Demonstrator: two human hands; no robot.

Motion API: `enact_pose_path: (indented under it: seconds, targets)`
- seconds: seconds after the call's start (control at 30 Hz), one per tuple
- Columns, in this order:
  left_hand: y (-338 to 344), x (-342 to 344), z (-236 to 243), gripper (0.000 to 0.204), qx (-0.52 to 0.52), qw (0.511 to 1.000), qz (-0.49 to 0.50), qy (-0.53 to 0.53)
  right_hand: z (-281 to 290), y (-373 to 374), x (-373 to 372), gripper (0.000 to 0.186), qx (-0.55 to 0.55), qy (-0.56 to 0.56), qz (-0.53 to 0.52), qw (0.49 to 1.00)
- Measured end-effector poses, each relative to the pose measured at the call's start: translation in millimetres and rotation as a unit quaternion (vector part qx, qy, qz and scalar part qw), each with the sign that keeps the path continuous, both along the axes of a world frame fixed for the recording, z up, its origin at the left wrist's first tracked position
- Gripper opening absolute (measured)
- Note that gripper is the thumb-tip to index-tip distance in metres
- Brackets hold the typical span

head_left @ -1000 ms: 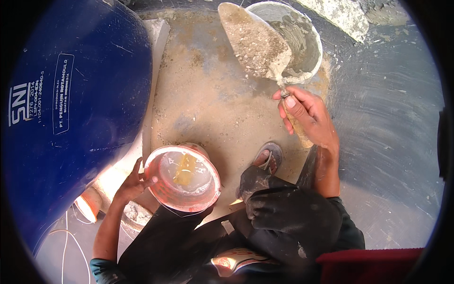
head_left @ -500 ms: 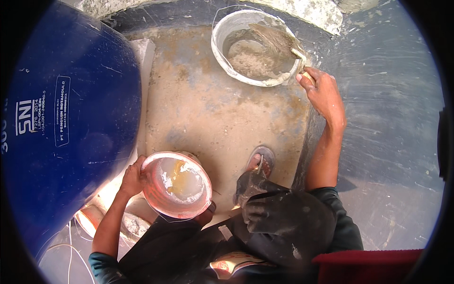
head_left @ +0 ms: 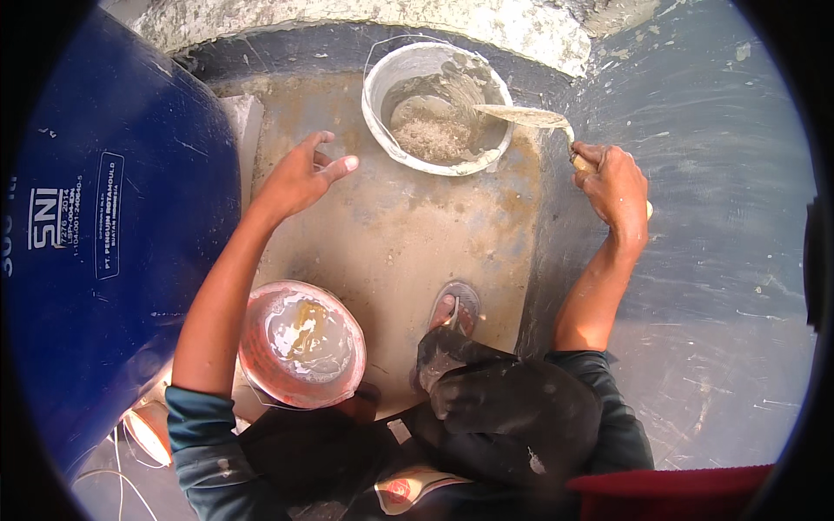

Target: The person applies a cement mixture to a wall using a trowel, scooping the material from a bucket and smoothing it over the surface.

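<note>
My right hand (head_left: 613, 187) grips the handle of a trowel (head_left: 526, 116), whose flat blade reaches over the right rim of a white bucket (head_left: 373, 108). Wet grey mortar (head_left: 434, 130) lies in that bucket and coats its inner wall. To the bucket's left, my left hand (head_left: 302, 178) hangs in the air with fingers apart and nothing in them. Below my left forearm stands a red bucket (head_left: 252, 343) holding cloudy water (head_left: 317, 334) with a yellowish patch in it.
A large blue tank (head_left: 130, 208) fills the left side. Along the right runs a smooth grey wall (head_left: 695, 217), and a rough whitish ledge (head_left: 391, 22) curves across the back. My sandalled foot (head_left: 456, 308) stands on the dusty floor (head_left: 408, 234). An orange container (head_left: 149, 430) sits lower left.
My left hand has let go of the red bucket and moved forward toward the white one. The trowel has lifted off the mortar and turned, its blade now over the right rim.
</note>
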State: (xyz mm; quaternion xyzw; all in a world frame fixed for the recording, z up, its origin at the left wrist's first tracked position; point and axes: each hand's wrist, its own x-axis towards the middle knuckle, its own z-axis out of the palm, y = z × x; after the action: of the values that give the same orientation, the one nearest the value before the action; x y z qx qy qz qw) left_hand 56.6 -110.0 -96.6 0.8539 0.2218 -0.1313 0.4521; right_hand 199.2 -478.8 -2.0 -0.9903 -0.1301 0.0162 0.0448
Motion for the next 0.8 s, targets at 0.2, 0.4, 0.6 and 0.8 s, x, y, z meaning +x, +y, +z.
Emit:
enact_pose_path:
  seconds: [0.2,0.4,0.6,0.8]
  targets:
    - [-63,83,-57,0.051,-0.235,0.933,0.258,-0.093,-14,0,5,0.045,0.013,-0.012,0.044,0.999]
    - [-25,32,-30,0.033,-0.151,0.962,0.196,-0.12,-47,20,1,0.045,-0.043,-0.007,0.095,0.994]
    - [18,-1,-6,0.023,-0.101,0.959,0.236,-0.118,-91,39,-48,0.048,-0.077,0.048,0.21,0.973]
    - [6,0,0,0.028,-0.112,0.957,0.246,-0.106,-97,47,-98,0.046,0.095,0.262,0.22,0.935]
